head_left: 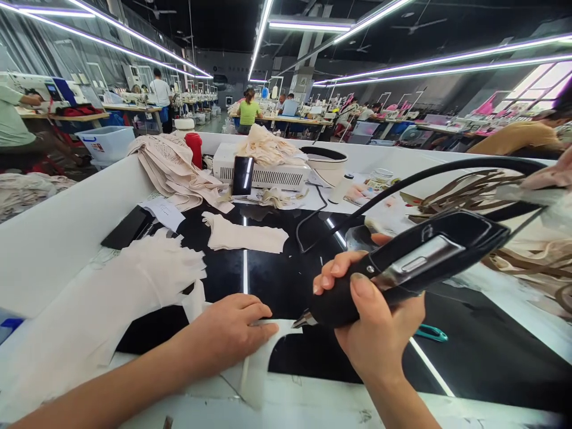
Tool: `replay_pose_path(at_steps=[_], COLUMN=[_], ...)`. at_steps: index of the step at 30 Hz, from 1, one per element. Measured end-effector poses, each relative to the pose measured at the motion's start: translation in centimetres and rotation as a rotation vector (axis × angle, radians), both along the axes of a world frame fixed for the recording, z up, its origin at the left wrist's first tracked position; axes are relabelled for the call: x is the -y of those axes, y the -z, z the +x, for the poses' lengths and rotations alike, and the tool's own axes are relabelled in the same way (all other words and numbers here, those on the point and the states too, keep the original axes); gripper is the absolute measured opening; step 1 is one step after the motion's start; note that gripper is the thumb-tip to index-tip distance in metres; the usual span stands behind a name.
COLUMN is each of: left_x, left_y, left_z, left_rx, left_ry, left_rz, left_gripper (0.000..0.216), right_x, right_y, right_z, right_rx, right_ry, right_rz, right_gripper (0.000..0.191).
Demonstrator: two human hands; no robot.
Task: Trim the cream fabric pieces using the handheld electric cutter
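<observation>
My right hand (379, 316) is wrapped round a black corded handheld tool (420, 256) with a silver plate on its side. Its pointed metal tip (304, 320) slants down to the left and meets the edge of a thin white fabric piece (259, 372). On that fabric my left hand (235, 325) lies flat, palm down, fingertips just left of the tip. The fabric overhangs the front edge of the glossy black work surface (313, 363). To the left, a fanned stack of white fabric pieces (134, 274) reaches under my left forearm.
A cream fabric strip (245, 234) lies ahead. Behind it stand a phone (242, 176) and a white vented box (272, 173). The tool's black cable (402, 189) arches across the right side. Teal snips (432, 333) lie right of my hand. Brown straps (469, 193) are heaped far right.
</observation>
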State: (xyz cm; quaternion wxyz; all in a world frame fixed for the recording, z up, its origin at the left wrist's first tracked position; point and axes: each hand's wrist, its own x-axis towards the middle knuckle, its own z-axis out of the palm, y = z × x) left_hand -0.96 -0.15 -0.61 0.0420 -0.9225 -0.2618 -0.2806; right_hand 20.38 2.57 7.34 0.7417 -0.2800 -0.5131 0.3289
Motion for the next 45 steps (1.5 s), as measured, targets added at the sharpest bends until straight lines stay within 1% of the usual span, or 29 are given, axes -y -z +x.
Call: replay_pose_path(at_steps=[4, 7, 13, 17, 23, 26, 29, 32, 35, 38, 41, 45], left_x=[-0.1, -0.1, -0.2, -0.2, -0.2, 0.3, 1.4, 2.7, 3.5, 3.8, 3.6, 3.4], left_y=[-0.1, -0.2, -0.1, -0.1, -0.2, -0.7, -1.6, -1.9, -1.2, -0.5, -0.5, -1.3], left_z=[0.0, 0.0, -0.1, -0.1, -0.1, -0.1, 0.0, 0.2, 0.3, 0.3, 0.2, 0.2], left_rx=[0.001, -0.008, -0.015, 0.005, 0.029, 0.01, -0.077, -0.144, -0.161, -0.137, -0.122, -0.144], left_ry=[0.005, 0.011, 0.008, 0.023, 0.024, 0.008, -0.044, -0.12, -0.169, -0.188, -0.198, -0.196], left_rz=[0.004, -0.003, -0.006, 0.006, 0.015, 0.068, 0.082, 0.06, -0.013, -0.084, -0.118, -0.189], left_gripper=[0.016, 0.017, 0.017, 0.016, 0.016, 0.021, 0.035, 0.046, 0.059, 0.07, 0.072, 0.06], right_x=[0.7, 0.8, 0.7, 0.6, 0.4, 0.6, 1.0, 1.5, 2.1, 2.5, 2.8, 3.1], right_y=[0.2, 0.5, 0.3, 0.3, 0.6, 0.6, 0.4, 0.3, 0.1, 0.0, -0.1, -0.1], right_z=[-0.3, -0.6, -0.5, 0.2, 0.6, 0.5, 0.3, 0.1, -0.2, -0.4, -0.5, -0.7], right_rx=[0.002, 0.007, 0.006, -0.025, -0.01, 0.007, 0.004, -0.011, -0.01, -0.007, -0.003, -0.012], right_ry=[-0.042, -0.049, -0.03, 0.022, 0.014, 0.015, 0.006, 0.022, 0.055, 0.082, 0.1, 0.106], right_rz=[-0.005, -0.003, -0.027, -0.002, -0.008, -0.022, -0.014, -0.002, 0.009, 0.005, -0.002, -0.006], right_gripper=[0.046, 0.043, 0.039, 0.041, 0.042, 0.038, 0.04, 0.044, 0.043, 0.045, 0.047, 0.048])
